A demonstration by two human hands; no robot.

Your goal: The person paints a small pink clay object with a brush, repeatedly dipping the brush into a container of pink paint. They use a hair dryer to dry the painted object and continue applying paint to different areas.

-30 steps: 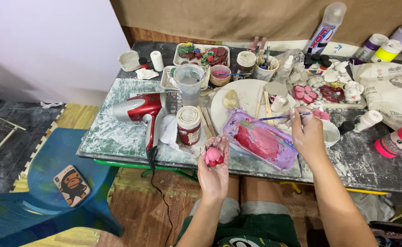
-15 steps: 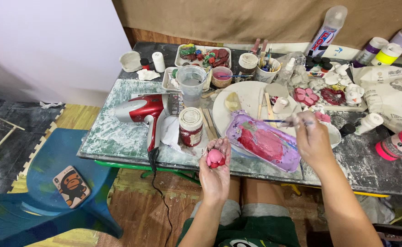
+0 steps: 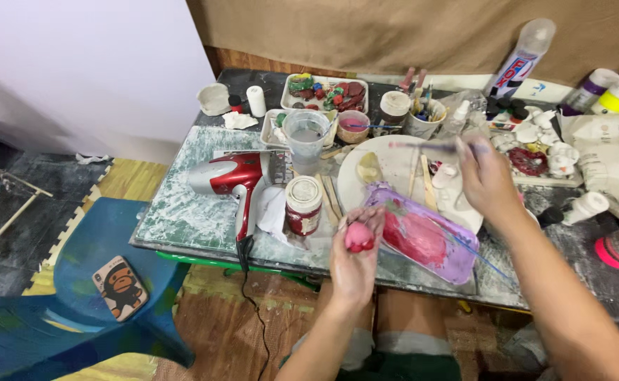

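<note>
My left hand holds a small pink-red painted lump at the table's near edge. My right hand is raised over the white plate and grips a thin paintbrush, blurred, whose tip points left. Between the hands lies a purple tray smeared with red paint. A red jar with a white lid stands just left of my left hand.
A red hair dryer lies on the left of the paint-spattered table, its cord hanging down. A clear cup, tubs, brushes and spray cans crowd the back. A blue chair with a phone stands at left.
My right hand has lifted off the purple tray and moved back and up over the plate with the brush. My left hand still holds the pink lump in about the same place.
</note>
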